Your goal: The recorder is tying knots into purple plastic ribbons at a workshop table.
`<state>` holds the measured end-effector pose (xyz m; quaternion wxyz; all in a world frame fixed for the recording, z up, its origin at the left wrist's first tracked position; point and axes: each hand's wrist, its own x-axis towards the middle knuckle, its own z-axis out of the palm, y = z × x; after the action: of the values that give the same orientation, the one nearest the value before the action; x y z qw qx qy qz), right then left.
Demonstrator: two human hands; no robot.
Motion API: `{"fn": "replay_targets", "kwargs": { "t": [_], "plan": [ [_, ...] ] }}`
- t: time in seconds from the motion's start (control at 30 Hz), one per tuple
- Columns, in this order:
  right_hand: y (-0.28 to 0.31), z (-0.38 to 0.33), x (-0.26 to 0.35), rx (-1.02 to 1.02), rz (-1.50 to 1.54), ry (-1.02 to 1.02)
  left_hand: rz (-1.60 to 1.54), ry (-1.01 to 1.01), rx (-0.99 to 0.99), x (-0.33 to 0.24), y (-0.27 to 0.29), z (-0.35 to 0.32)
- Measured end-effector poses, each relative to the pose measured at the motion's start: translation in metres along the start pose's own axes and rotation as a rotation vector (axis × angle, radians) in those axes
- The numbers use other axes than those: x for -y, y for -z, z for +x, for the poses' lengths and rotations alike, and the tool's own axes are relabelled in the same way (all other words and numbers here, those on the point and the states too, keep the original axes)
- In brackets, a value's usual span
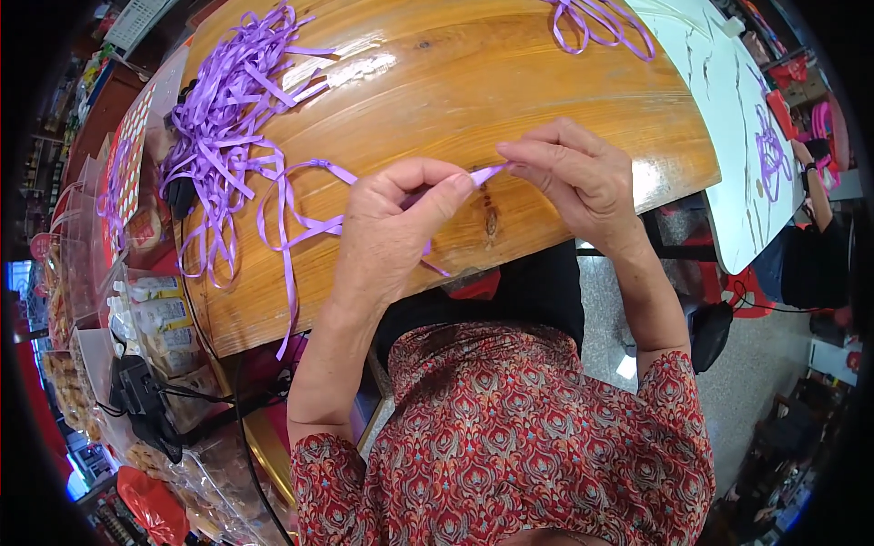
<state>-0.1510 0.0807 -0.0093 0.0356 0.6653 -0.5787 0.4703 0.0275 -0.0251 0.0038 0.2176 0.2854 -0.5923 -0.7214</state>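
A short stretch of purple ribbon [487,173] runs between my two hands above the wooden table [437,100]. My left hand [396,214] pinches it between thumb and forefinger. The fingertips of my right hand [574,177] are closed on its other end. More of this ribbon trails out left of my left hand, with loose loops lying on the wood and one tail hanging over the near edge. A large tangled heap of purple ribbons [232,109] lies at the table's left side. The parts inside my fingers are hidden.
Further purple ribbon loops [605,23] lie at the far right. Beyond the wooden table, a white marbled table [728,136] holds another ribbon bunch [772,155], beside another person's arm [818,191]. At left are packaged goods [164,314] and a black cable [241,428].
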Motion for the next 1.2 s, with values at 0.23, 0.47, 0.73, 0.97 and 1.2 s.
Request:
{"fn": "replay_targets", "kwargs": {
  "t": [0.23, 0.47, 0.73, 0.97, 1.2],
  "plan": [
    [0.001, -0.003, 0.001, 0.084, -0.110, -0.005, 0.237, -0.184, -0.151, 0.006, -0.001, 0.001],
    [0.004, -0.006, 0.004, 0.210, 0.229, -0.204, 0.309, -0.339, -0.225, 0.010, 0.001, 0.008],
    [-0.032, -0.013, 0.001, -0.002, 0.871, -0.415, -0.115, -0.203, -0.229, 0.036, -0.023, 0.007],
    [-0.036, -0.010, 0.014, -0.019, 0.436, -0.227, 0.090, -0.495, -0.325, 0.055, -0.021, 0.005],
    [-0.037, -0.012, 0.016, -0.087, 0.028, -0.034, 0.101, -0.469, -0.258, 0.051, -0.018, 0.001]
  ]
}}
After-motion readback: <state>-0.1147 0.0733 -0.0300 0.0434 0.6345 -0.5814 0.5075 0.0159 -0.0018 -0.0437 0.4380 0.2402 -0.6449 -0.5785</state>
